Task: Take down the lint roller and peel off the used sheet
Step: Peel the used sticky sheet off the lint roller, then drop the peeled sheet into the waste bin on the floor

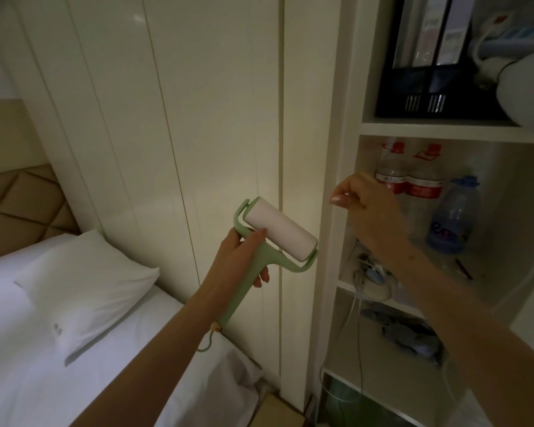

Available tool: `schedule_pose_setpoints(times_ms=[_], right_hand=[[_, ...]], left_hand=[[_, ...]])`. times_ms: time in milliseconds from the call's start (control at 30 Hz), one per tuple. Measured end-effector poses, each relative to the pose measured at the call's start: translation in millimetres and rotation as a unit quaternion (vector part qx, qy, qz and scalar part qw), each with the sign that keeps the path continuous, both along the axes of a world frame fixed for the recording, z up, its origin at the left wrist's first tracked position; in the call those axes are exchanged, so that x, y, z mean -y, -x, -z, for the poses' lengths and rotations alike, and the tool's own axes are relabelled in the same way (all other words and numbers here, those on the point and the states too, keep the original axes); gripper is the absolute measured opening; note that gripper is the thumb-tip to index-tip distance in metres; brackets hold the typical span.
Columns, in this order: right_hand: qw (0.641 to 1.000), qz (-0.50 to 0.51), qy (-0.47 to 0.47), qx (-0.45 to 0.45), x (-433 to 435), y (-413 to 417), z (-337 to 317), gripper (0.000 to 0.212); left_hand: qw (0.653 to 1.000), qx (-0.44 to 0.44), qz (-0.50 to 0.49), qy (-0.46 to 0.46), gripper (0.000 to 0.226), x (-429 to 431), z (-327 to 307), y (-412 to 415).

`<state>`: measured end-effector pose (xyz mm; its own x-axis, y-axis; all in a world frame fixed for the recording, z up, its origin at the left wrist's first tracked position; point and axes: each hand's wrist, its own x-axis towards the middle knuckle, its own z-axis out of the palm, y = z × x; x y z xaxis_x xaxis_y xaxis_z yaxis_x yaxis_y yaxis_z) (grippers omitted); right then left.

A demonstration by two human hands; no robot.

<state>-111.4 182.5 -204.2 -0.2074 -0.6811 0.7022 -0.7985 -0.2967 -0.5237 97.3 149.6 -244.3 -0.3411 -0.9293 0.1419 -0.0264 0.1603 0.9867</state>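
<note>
Item: lint roller (pixel 273 238), green frame, white sheet roll, loop cord at the handle end.
Location: off its hanging place and in the air in front of the cream wall panel (pixel 213 118), above the bed (pixel 136 349), near the shelf unit (pixel 346 211).
Left hand (pixel 242 257): you have it wrapped round the handle just under the yoke, thumb lying up against the roll. This reads as a brace, so the roll cannot spin when the sheet is pulled.
Right hand (pixel 364 204): raised beside the roll, well clear of it, finger and thumb pinched together. Whether a sheet edge sits in that pinch cannot be told; nothing shows there.
Roll surface: looks clean and smooth from here; no lifted corner is visible.
Status, as a judgement: take-down done, peeling in hand or about to start.
Also present: pillow (pixel 84 278); water bottles (pixel 413 186) on the shelf behind your right hand.
</note>
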Motion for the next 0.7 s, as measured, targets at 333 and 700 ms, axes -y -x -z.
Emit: schedule_pose_setpoints(times_ms=[333, 700], right_hand=[[0.991, -0.014, -0.134, -0.007, 2, 21, 65, 0.021], [0.919, 0.134, -0.258, 0.266, -41, 63, 220, 0.044]], left_hand=[[0.996, 0.000, 0.059, -0.074, 0.029, -1, 41, 29], [0.970, 0.025, 0.116, -0.213, 0.039, -15, 155, 67]])
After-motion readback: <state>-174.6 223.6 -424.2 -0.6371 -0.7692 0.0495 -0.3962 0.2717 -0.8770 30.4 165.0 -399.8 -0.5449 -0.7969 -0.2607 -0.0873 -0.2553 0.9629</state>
